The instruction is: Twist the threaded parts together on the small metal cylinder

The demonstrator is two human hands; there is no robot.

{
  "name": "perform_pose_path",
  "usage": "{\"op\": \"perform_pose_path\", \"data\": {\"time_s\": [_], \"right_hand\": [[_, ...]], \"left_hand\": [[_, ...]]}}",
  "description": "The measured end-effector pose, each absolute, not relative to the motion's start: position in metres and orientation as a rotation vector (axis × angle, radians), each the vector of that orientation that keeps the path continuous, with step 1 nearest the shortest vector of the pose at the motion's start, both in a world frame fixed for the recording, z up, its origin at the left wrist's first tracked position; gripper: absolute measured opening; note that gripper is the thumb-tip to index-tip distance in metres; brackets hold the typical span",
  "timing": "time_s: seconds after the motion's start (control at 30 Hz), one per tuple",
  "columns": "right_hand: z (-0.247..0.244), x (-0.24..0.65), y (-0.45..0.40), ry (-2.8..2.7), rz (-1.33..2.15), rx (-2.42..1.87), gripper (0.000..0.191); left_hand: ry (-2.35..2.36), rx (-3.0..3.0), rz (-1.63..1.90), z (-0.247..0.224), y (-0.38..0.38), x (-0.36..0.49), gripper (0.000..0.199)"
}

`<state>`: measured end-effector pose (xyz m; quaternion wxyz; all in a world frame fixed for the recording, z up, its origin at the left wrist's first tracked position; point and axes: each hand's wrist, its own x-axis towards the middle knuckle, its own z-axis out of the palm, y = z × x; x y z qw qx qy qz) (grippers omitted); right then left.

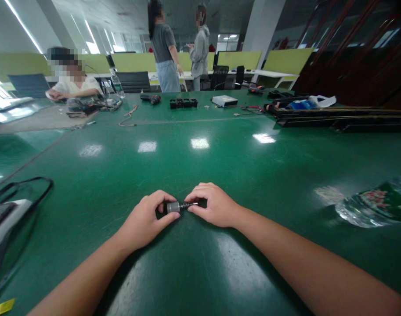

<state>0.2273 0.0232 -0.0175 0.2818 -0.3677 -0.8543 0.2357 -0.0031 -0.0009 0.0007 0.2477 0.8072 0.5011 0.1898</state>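
- The foreground is filled by a green table [200,164], its glossy surface marked by patches of reflected light.
- Long black bars [345,117] are laid along the far right side, well apart from the hands.
- A clear bottle [380,202] with a green label is seen at the right edge, beyond the right forearm; whether it is stood up or laid down cannot be told.
- A white-edged device [14,219] is cut off by the left edge, with a black cable [44,179] looped beside it.
- A silver box [225,101] is set on the far side, near a black tray [183,103].
- The grey body is pinched between thumb and index finger of the left hand [147,219]. The thumb and index finger of the right hand [215,205] are curled around the thin end; whether it is gripped cannot be told.
- A small grey part [173,207] is held low over the table between both hands: a smooth cylindrical body, then a narrower dark ridged section, then a thin bright rod. Its left end is partly covered by fingers.
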Motion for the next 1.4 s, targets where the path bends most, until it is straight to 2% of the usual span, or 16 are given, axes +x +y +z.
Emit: {"op": "perform_pose_path", "data": {"time_s": [0.43,1.4], "right_hand": [[-0.0169,0.2236,0.0184,-2.344,0.625,-0.912,0.018],[-0.0135,0.2245,0.0172,-2.324,0.593,-0.963,0.011]], "left_hand": [[1.33,2.266,0.528,-0.0022,-0.0019,-0.0032,0.023],[1.355,2.276,0.501,-0.0006,-0.0026,-0.0016,0.021]]}}
